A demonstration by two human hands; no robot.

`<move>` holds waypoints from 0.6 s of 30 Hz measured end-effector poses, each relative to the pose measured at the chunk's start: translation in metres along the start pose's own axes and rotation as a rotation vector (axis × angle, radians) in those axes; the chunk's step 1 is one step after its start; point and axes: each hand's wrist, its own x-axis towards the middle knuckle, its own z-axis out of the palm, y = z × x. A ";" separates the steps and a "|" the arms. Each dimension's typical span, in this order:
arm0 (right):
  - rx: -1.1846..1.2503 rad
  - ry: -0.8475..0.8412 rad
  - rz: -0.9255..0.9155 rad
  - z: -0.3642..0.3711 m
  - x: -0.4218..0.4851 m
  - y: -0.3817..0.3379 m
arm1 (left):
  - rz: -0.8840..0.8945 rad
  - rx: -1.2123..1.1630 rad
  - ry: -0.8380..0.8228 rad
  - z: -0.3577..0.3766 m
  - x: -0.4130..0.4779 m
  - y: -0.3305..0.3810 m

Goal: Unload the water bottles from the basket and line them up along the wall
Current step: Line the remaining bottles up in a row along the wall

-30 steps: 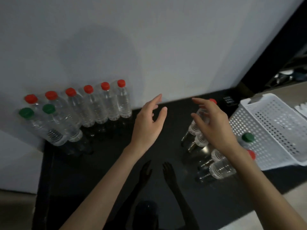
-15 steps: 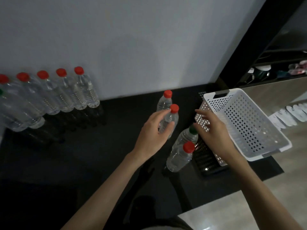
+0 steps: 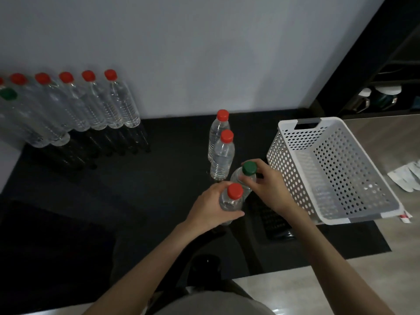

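A red-capped bottle (image 3: 230,202) is gripped high on its shoulder by the left hand (image 3: 210,206), with fingers and thumb curled round the clear plastic just under the cap. Pressed up against it, a green-capped bottle (image 3: 249,168) is pinched at the neck by the right hand (image 3: 271,189), its fingertips tucked in beneath the cap. Both bottles are held upright over the black mat (image 3: 159,183), just left of the white basket (image 3: 293,178). Whether their bases are resting on the mat cannot be told, as they are hidden beneath the hands.

Just beyond the pair, two more red-capped bottles (image 3: 222,155) are seen standing upright, one behind the other, with the far one close to the wall (image 3: 204,53). Well apart, over on the left, a row of red-capped bottles (image 3: 95,105) is lined up shoulder to shoulder along the wall. A green cap (image 3: 8,94) is spotted in front of that row at the frame's left edge. Off the mat on the right, some white slips (image 3: 406,178) are laid on the pale surface.
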 end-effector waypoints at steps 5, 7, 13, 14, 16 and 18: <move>0.017 0.009 0.000 0.005 0.000 0.002 | -0.019 0.039 0.031 0.010 0.002 -0.006; 0.018 0.024 0.001 0.008 -0.002 0.002 | -0.018 0.033 0.064 0.011 0.001 -0.008; 0.014 0.010 0.007 0.011 0.000 -0.005 | -0.059 -0.002 0.207 -0.004 -0.015 -0.018; 0.021 0.002 0.004 0.013 0.001 -0.008 | -0.067 0.001 0.223 -0.009 -0.020 -0.021; 0.022 -0.037 -0.012 0.020 0.002 -0.018 | -0.076 0.001 0.257 -0.023 -0.029 -0.026; 0.008 -0.084 -0.044 0.031 0.003 -0.029 | -0.099 -0.015 0.312 -0.041 -0.038 -0.035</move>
